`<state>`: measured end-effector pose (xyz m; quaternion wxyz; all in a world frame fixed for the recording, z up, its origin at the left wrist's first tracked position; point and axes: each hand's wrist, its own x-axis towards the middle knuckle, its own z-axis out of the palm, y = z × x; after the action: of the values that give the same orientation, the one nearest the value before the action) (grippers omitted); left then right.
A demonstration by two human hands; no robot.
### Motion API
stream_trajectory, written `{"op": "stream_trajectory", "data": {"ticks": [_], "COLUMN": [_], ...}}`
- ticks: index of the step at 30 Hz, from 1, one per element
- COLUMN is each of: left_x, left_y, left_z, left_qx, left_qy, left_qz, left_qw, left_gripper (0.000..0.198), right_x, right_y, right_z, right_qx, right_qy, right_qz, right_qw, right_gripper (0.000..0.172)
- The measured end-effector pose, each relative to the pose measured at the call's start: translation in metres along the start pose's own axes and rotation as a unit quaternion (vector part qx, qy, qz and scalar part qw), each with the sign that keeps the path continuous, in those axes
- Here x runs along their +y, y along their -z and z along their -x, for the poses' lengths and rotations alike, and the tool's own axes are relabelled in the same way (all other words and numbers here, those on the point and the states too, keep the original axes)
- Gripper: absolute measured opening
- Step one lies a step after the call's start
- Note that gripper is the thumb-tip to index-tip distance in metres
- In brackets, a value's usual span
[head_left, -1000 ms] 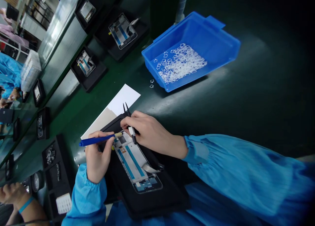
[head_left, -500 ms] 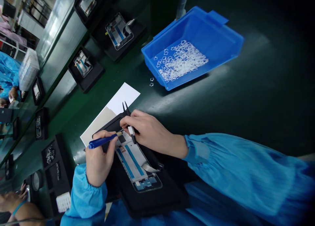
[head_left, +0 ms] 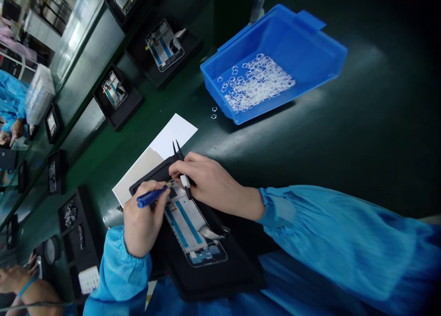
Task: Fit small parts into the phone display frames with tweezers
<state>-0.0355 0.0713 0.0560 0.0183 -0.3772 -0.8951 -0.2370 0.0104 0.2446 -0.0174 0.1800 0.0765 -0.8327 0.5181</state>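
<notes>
My left hand [head_left: 143, 222] is closed around a blue pen-shaped tool [head_left: 150, 197] with a pale tip, which points at the upper end of a phone frame [head_left: 188, 226]. The frame has two blue strips and a lifted silvery flap, and it lies in a black tray [head_left: 213, 279]. Over the same upper end, my right hand [head_left: 210, 183] grips black tweezers [head_left: 185, 183] with a white band; their prongs point up and away from the frame. My right fingertips and the tool's tip are close together, and whether they touch is hidden.
A blue bin [head_left: 237, 70] holds many small white frame-shaped pieces, with two loose pieces [head_left: 214, 113] beside it. White sheets [head_left: 175, 132] lie behind the tray. More phone frames in black trays [head_left: 117, 100] stand to the left, near a compartment tray [head_left: 74, 242]. Other people's hands [head_left: 17, 128] show at far left.
My left hand has shifted slightly right with the blue tool, whose rear end now sits closer to the frame. My right hand and the tweezers have hardly moved.
</notes>
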Motion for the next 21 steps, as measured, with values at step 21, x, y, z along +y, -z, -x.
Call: {"op": "stream_trajectory", "data": {"ticks": [21], "left_x": [-0.004], "left_y": [-0.002], "left_z": [0.005], "left_qx": [0.012], "left_qy": [-0.024], "left_qz": [0.025], "left_qw": [0.999], "left_gripper": [0.017], "right_x": [-0.001], "right_y": [0.000], "right_z": [0.001], "right_qx": [0.006], "right_qy": [0.003], "right_qz": [0.007], "right_qw": [1.000], "right_gripper": [0.027]}}
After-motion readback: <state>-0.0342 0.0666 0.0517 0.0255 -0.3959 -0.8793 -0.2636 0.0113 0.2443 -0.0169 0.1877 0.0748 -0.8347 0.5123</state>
